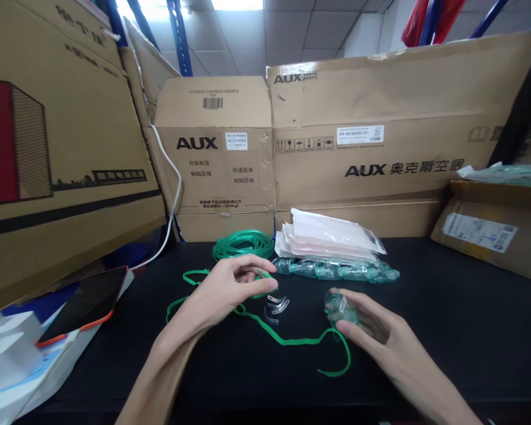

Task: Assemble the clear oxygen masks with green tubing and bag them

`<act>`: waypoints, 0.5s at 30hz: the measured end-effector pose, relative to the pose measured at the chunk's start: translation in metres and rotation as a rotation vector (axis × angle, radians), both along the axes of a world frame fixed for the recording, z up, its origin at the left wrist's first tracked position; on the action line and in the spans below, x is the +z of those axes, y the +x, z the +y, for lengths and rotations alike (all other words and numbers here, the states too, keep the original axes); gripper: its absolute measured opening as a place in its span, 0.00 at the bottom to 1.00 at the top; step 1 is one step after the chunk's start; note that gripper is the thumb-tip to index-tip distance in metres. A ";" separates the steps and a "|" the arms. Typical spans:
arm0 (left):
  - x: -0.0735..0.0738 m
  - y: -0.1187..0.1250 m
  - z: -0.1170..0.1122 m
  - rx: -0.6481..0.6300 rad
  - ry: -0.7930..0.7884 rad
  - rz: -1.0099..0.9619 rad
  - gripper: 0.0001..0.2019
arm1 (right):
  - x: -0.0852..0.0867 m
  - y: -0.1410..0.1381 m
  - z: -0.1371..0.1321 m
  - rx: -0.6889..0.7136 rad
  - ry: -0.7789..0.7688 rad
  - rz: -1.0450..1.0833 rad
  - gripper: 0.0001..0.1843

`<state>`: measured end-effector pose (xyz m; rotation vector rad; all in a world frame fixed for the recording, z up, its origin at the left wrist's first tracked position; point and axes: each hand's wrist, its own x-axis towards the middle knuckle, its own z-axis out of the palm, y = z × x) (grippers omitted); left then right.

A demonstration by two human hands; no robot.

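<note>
My right hand (376, 330) grips a clear, green-tinted oxygen mask (338, 307) between thumb and fingers, just above the black table (407, 354). A flat green elastic strap (292, 341) runs from beneath my left hand to the mask, and its loose end curls on the table below. My left hand (234, 286) is closed, fingers curled and thumb forward, with green strap showing between thumb and forefinger. Several small, curved metal nose clips (277, 306) lie between my hands. More strap loops out to the left of my left wrist.
Behind my left hand lies a coil of green tubing (243, 243). White packets (331, 233) are stacked behind a row of similar clear masks (336, 270). A dark phone (86, 301) sits at left. Cardboard panels (230, 171) wall the back; a carton (491, 230) stands at right.
</note>
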<state>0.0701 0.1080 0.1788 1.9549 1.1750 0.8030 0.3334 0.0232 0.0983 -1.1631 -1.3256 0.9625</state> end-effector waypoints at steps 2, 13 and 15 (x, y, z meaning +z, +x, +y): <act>0.000 0.004 -0.002 -0.002 -0.036 -0.057 0.17 | 0.002 0.000 -0.001 0.022 -0.004 0.025 0.22; -0.005 0.025 -0.013 -0.277 -0.295 -0.322 0.13 | 0.008 0.003 -0.005 0.131 -0.036 0.061 0.19; -0.005 0.027 -0.013 -0.278 -0.300 -0.278 0.13 | 0.009 0.003 -0.004 0.131 -0.035 0.061 0.19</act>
